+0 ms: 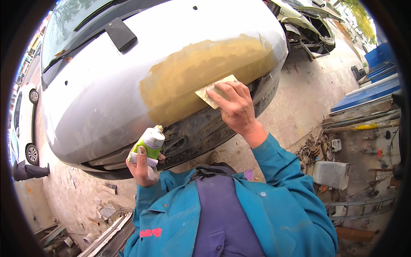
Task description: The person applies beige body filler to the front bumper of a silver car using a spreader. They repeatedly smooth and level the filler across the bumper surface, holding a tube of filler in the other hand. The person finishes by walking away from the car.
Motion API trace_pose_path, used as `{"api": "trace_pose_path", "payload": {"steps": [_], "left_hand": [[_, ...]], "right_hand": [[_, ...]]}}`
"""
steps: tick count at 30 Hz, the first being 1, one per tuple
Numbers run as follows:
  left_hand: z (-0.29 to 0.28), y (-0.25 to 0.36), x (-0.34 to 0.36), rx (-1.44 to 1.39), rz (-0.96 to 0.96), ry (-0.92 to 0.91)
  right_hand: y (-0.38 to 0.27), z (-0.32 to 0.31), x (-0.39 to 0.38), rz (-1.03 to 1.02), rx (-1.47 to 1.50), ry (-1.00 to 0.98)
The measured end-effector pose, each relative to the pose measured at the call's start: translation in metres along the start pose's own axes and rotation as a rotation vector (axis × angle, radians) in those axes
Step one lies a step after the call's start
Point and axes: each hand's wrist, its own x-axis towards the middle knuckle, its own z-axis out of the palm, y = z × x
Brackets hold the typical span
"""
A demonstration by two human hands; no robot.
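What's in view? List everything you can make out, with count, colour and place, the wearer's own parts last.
Near car: 1, white and grey, upper centre
Patch: 1, mustard, on the near car's front
Spreader: 1, cream, at the patch's lower edge
Bottle: 1, white and green, left of centre
Block: 1, black, on the near car
Parked car: 1, white, far left
Damaged car: 1, pale, upper right
Panels: several, blue, right
Boxy container: 1, grey, right
Scrap: too jumbled to count, mixed, lower left and right
Another person's leg: dark trousers, left edge
Jacket: 1, teal, lower centre
Left hand: 1, bare, holding the bottle
Right hand: 1, bare, holding the spreader
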Motion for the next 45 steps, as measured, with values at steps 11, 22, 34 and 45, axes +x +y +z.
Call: {"api": "trace_pose_path", "payload": {"steps": [11, 22, 34, 45], "left_hand": [[0.001, -0.004, -0.006, -0.046, -0.034, -0.051], [0.005, -0.005, -0.009, -0.021, -0.036, -0.094], [0.013, -0.009, -0.004, -0.034, -0.067, -0.114], [0.024, -0.006, -0.007, 0.009, -0.084, -0.130]], "right_hand": [[-0.009, -0.011, -0.025, -0.001, 0.025, -0.108], [0.067, -0.012, 0.003, -0.049, -0.100, -0.011], [0.073, -0.036, -0.038, -0.007, -0.050, 0.021], [0.074, -0.007, -0.001, -0.010, -0.033, 0.061]]}}
